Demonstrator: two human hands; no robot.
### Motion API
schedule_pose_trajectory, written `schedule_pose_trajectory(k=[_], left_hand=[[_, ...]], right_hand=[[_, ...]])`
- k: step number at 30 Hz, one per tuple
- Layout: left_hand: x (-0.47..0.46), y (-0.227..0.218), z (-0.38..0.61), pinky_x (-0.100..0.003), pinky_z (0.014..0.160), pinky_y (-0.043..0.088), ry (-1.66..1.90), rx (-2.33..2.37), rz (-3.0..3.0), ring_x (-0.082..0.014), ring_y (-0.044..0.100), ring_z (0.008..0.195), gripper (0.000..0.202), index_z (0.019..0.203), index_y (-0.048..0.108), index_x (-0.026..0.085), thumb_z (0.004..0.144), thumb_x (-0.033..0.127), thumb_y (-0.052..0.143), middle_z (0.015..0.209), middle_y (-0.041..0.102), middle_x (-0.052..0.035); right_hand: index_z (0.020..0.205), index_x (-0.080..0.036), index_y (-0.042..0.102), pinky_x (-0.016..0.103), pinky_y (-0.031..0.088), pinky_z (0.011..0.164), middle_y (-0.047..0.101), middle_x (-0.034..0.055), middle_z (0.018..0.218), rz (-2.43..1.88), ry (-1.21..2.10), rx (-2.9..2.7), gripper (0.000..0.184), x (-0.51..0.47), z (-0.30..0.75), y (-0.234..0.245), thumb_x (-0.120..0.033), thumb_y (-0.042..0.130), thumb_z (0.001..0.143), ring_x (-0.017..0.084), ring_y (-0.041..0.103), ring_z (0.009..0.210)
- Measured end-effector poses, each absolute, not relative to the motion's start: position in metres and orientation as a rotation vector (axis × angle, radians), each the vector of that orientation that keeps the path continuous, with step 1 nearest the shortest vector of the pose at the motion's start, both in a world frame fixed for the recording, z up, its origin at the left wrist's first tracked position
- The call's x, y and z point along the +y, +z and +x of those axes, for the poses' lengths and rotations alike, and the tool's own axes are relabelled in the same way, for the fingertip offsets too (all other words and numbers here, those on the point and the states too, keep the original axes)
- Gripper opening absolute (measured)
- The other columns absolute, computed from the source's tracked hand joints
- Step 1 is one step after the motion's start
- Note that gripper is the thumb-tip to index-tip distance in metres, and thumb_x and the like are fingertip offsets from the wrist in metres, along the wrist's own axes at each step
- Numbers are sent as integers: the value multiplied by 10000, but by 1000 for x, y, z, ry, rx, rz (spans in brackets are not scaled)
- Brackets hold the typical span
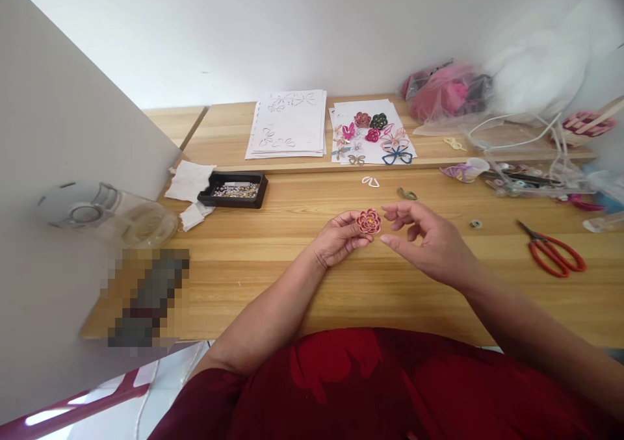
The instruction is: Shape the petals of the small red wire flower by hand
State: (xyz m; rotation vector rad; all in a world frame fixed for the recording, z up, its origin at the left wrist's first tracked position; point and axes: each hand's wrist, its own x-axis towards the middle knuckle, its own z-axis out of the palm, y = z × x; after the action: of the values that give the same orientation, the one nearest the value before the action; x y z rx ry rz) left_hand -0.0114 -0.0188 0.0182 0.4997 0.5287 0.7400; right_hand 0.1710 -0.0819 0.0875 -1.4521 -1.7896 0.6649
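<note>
A red layered flower ornament (368, 221) with pale petal edges and a yellow centre is held up over the table. My left hand (340, 238) grips it from the left between thumb and fingers. Just right of the flower, my right hand (423, 240) is curved with thumb and fingers apart, and nothing shows between them. Beyond the hands lie a white looped petal piece (370, 182) and an olive green looped piece (406, 194). A small spool (476, 223) sits to the right of my right hand.
Red-handled scissors (556, 253) lie at the right. At the left stand a black tray of beads (236, 190) and a clear jug (146, 222). On the raised shelf are drawn sheets (287, 125), several finished flowers (373, 134) and plastic bags (453, 95).
</note>
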Motion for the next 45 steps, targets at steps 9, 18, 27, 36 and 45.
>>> schedule_pose_trajectory(k=[9,18,27,36,45], left_hand=[[-45,43,5,-135,577,547,829,568,458,-75,673,676,389,944,626,152,637,114,863,868,708,2],[-80,72,13,-194,573,556,865,719,614,-116,677,654,484,799,555,138,525,230,942,770,703,-17],[-108,88,13,-207,554,553,890,778,714,-133,695,621,511,777,488,166,550,284,931,725,685,12],[-124,92,14,-221,596,560,900,758,840,-152,714,664,459,790,539,148,602,328,916,735,709,-21],[-134,99,12,-253,667,574,874,763,946,-164,718,730,393,801,584,132,640,321,888,765,699,-33]], right_hand=[[1150,-216,672,370,536,870,692,69,1109,-1142,1182,-1340,345,-97,164,74,-360,755,848,220,643,969],[1089,-288,740,367,529,943,705,16,1103,-941,1327,-1107,260,-118,167,63,-297,789,834,208,638,1049],[1123,-271,734,367,547,873,698,43,1092,-922,1377,-1179,312,-136,179,64,-377,783,834,220,639,988],[928,-263,767,307,497,678,688,26,861,-924,1409,-1078,290,-144,179,65,-472,855,747,166,576,730],[883,-259,754,247,474,651,673,1,836,-781,1520,-1026,214,-146,178,68,-390,873,763,127,561,699]])
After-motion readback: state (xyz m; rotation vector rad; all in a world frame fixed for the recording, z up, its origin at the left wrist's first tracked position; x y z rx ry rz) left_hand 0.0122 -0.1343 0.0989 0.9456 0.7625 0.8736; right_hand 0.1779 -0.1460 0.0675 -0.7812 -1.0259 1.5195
